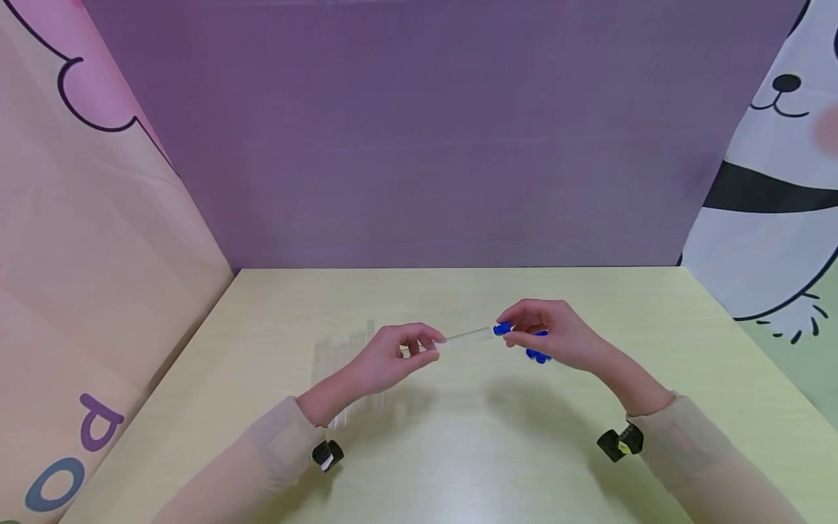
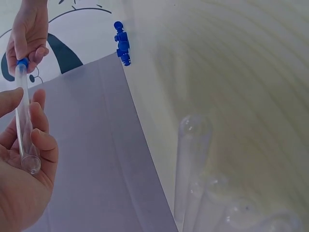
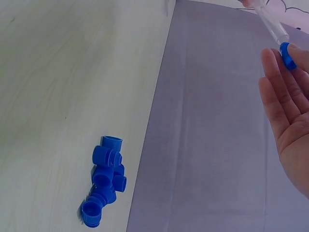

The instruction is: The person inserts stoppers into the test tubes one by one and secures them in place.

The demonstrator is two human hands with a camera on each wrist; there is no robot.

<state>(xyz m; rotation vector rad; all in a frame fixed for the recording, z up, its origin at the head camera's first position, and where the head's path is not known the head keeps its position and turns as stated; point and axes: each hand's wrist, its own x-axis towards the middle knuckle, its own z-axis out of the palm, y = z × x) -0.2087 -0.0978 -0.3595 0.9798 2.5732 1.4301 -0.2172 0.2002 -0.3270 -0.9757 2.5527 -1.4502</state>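
Note:
A clear, round-bottomed test tube (image 1: 470,336) is held in the air above the table, nearly level between both hands. My left hand (image 1: 401,354) grips it near its rounded end, which shows by the palm in the left wrist view (image 2: 32,164). With thumb and fingertips my right hand (image 1: 548,331) pinches a blue cap (image 1: 502,329) at the tube's mouth. In the right wrist view the blue cap (image 3: 287,55) sits right at the tube's open end. Past the right hand lies a small pile of blue caps (image 3: 102,181), partly hidden by it in the head view.
Several clear test tubes (image 1: 340,356) lie on the light wooden table (image 1: 452,458) behind and beside the left forearm. A purple panel (image 1: 419,145) stands along the table's far edge, with printed panels at the left and right sides.

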